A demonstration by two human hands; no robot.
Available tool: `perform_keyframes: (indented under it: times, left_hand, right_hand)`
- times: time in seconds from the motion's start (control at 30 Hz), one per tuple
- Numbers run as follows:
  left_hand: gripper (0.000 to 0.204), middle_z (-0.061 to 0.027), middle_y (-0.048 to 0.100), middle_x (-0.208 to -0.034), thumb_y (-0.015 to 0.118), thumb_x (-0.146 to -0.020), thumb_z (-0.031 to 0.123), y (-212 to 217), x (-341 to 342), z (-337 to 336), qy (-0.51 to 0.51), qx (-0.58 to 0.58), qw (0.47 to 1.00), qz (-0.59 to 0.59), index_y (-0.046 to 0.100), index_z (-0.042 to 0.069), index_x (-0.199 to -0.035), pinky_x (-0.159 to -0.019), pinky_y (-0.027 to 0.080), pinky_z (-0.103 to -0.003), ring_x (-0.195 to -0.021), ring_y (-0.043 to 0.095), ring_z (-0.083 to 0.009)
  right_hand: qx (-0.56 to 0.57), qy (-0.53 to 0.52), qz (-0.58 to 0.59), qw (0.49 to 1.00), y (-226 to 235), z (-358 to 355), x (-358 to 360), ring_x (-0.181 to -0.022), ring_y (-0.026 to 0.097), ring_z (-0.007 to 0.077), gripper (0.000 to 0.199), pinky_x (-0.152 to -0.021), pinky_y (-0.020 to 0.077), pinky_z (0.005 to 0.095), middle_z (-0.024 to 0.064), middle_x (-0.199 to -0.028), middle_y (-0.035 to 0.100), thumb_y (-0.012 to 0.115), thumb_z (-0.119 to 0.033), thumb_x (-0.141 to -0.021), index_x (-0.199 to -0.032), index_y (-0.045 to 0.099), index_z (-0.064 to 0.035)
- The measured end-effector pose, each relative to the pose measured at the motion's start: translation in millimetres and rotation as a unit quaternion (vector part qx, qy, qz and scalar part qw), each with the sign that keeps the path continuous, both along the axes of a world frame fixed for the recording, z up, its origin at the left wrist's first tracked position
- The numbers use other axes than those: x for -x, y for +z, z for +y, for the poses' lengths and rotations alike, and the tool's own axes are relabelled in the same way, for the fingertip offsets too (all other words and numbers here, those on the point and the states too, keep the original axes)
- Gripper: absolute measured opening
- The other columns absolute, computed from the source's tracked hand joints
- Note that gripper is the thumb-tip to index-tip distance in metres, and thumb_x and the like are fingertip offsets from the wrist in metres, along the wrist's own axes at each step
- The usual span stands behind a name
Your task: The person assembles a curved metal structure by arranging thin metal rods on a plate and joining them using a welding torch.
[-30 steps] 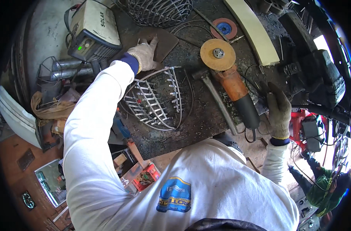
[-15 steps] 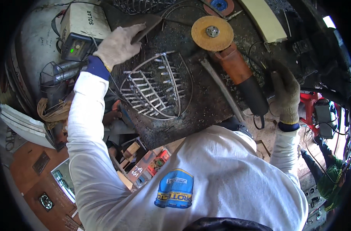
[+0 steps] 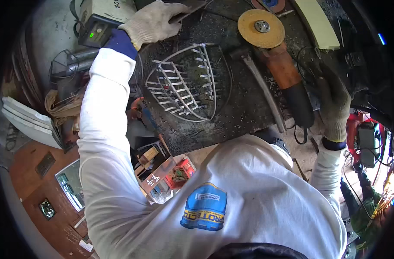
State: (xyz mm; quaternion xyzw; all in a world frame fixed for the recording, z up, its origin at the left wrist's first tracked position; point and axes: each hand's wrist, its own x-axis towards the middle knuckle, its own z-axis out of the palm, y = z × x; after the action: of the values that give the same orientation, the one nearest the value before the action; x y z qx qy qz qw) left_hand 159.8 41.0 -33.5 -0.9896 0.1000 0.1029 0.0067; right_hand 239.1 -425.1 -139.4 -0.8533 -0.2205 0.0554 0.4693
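My left hand (image 3: 156, 23), in a pale knit glove, grips a dark flat metal piece (image 3: 189, 12) between thumb and fingers at the bench's far side. Just nearer lies a frame of bent metal rod with several short crossbars (image 3: 179, 86). My right hand (image 3: 334, 97), also gloved, is right of an angle grinder (image 3: 287, 73) and apart from it. Its fingers stretch forward in shadow near thin wires, and I see nothing clearly held. The grinder has an orange and black body and a tan disc (image 3: 251, 30). A hammer (image 3: 266, 93) lies along the grinder's left side.
A welding machine (image 3: 106, 19) stands at the far left. A pale curved strip (image 3: 317, 23) lies at the far right of the dark bench (image 3: 231, 123). Below are a red box (image 3: 179, 172) and wood scraps. Sparks (image 3: 389, 185) fly near another person (image 3: 365, 216) at right.
The view has shifted, so the bench things appear higher and farther right. My left hand keeps its hold on the metal piece. Bright sparks have appeared beside the other person.
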Motion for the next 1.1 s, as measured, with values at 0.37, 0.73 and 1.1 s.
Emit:
perform_keyframes:
  times: [0.37, 0.73, 1.1]
  left_hand:
    - [0.048, -0.0211, 0.076, -0.109, 0.069, -0.086, 0.021, 31.0, -12.9, -22.6, 0.081, -0.053, 0.994, 0.054, 0.07, 0.012, -0.133, -0.085, 0.059, -0.045, -0.097, 0.074, -0.0376]
    - [0.044, -0.0188, 0.074, -0.121, 0.063, -0.088, 0.014, 45.3, -12.6, -14.3, 0.074, -0.013, 0.997, 0.029, 0.072, 0.013, -0.131, -0.102, 0.055, -0.043, -0.117, 0.069, -0.0369]
    - [0.04, -0.0179, 0.074, -0.122, 0.063, -0.089, 0.014, 56.9, 0.2, -21.6, 0.098, 0.018, 0.994, 0.044, 0.074, 0.013, -0.128, -0.101, 0.055, -0.044, -0.118, 0.069, -0.037]
  right_hand:
    - [0.2, 0.402, -0.214, 0.868, 67.2, 239.1, -25.7, -0.112, 0.07, 0.0385, 0.036, -0.098, 0.0545, 0.0469, 0.0181, -0.119, 0.074, 0.061, -0.033, -0.099, -0.121, 0.074, -0.0084]
    - [0.347, 0.439, -0.233, 0.796, -4.0, 369.0, -2.1, -0.116, 0.071, 0.0375, 0.033, -0.1, 0.0555, 0.0519, 0.0233, -0.121, 0.074, 0.064, -0.021, -0.09, -0.115, 0.078, -0.0043]
    - [0.371, 0.43, -0.319, 0.759, 17.5, 360.0, 0.0, -0.107, 0.074, 0.0372, 0.036, -0.088, 0.0609, 0.0476, 0.0235, -0.114, 0.075, 0.066, -0.028, -0.087, -0.113, 0.078, -0.0053]
